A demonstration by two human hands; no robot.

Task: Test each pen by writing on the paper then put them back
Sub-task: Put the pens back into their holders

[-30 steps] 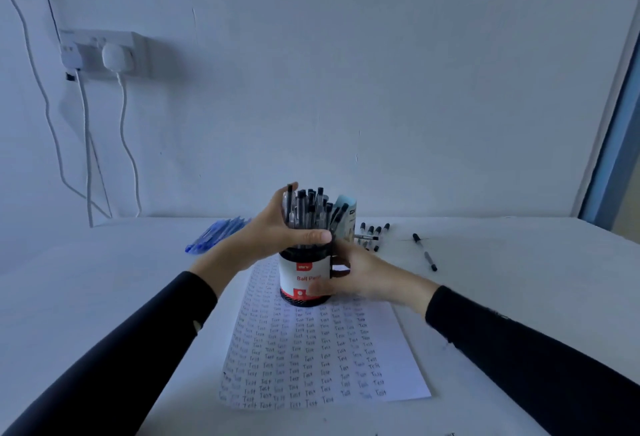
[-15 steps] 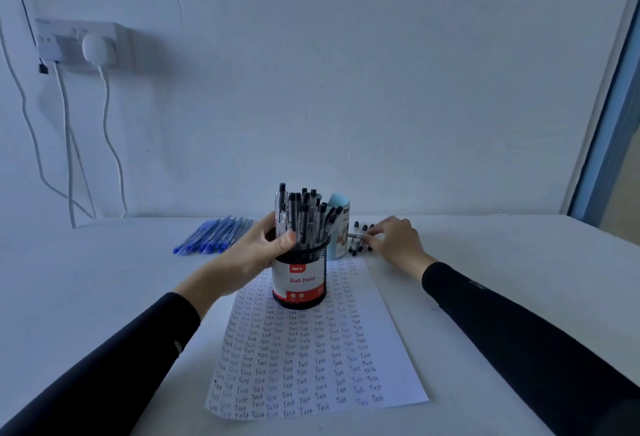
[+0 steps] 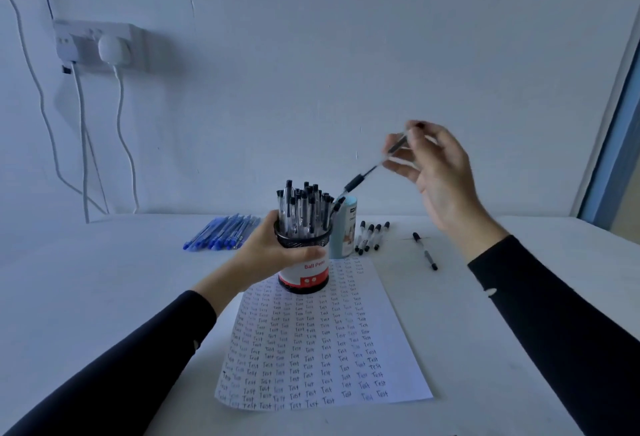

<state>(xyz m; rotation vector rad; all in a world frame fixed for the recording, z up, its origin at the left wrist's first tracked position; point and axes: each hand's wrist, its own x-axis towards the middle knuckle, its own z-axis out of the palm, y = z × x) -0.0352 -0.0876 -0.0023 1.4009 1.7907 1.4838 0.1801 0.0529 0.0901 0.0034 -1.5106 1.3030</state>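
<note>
Right hand (image 3: 440, 172): raised above and to the right of the cup, fingers loosely spread, thumb and fingertips pinching a black pen (image 3: 377, 165) high on its barrel; it is blurred, so I can't read the grip finer than that.
Pen in hand: slanted, lower end aimed down-left at the cup's mouth, just over the other pens and not yet among them.
Left hand (image 3: 277, 245): wrapped round the mesh top of the pen cup (image 3: 304, 276), steadying it.
Pen cup: upright on the far end of the paper (image 3: 322, 349), packed with black pens.
Paper: rows of "Test" cover nearly the whole sheet.
Done so far: most of it, I'd say, given the full cup and the filled sheet.
Left to do: dropping this pen in, then likely the loose black pens (image 3: 372, 236) in a row right of the pale blue tub (image 3: 346, 227), a single black pen (image 3: 425, 251) further right, and the blue pens (image 3: 221, 234) heaped to the left; I can't tell whether those were tested.
Edges: the worktop (image 3: 104, 297) ends at the wall behind the cup.
Open room: bare worktop lies on both sides of the sheet and free air above the cup, but the cup's mouth is crowded.
</note>
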